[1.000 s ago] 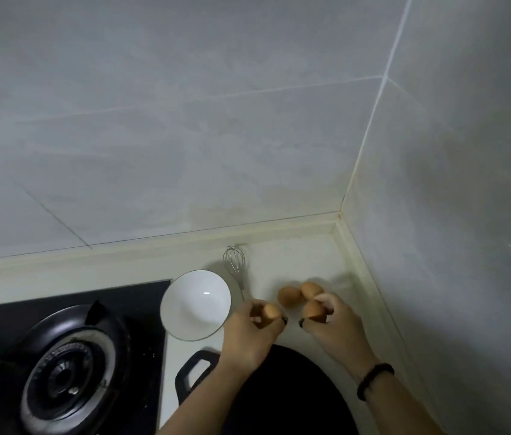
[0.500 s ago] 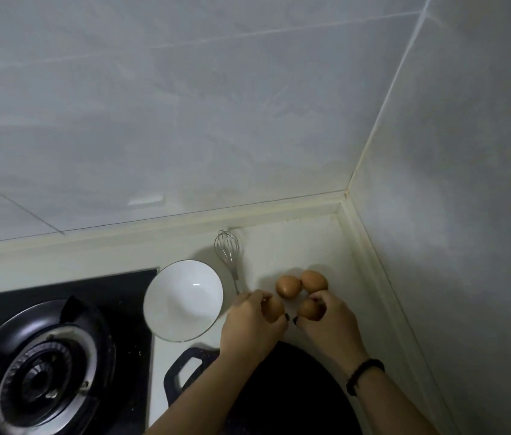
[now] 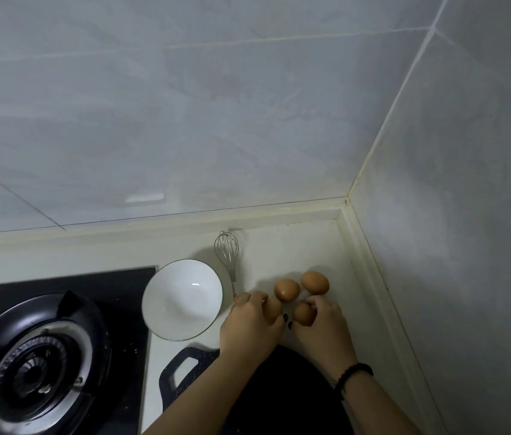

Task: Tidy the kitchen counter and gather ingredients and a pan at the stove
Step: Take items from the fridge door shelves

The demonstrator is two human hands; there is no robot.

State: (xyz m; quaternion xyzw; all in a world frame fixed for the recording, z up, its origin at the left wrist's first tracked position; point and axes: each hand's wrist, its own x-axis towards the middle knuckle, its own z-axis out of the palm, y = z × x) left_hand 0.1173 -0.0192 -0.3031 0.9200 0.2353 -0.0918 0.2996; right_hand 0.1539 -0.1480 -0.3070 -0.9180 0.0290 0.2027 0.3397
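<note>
Both hands low over the pale bench (image 3: 295,246), in the corner to the right of the stove. Left hand (image 3: 249,324) curled round one brown egg (image 3: 272,310), fingers and thumb closed on it. Right hand (image 3: 323,328) likewise grips a second egg (image 3: 303,313), black band at the wrist. Two more eggs lie loose on the bench just beyond the fingertips, one nearer the bowl (image 3: 286,289), one toward the side wall (image 3: 314,282), close together, possibly touching. Judgement: the held pair is being set down beside the others so all four sit grouped and less free to roll; the corner walls help there. White bowl (image 3: 182,299) stands upright at the stove's edge, nothing in it, likely waiting for cracked eggs. Wire whisk (image 3: 227,252) lies flat just right of the bowl, loops toward the back wall, handle end by the left hand. Dark pan (image 3: 185,372) sits nearest the person, loop handle toward the burner (image 3: 33,368); its contents are hidden behind the forearms.
</note>
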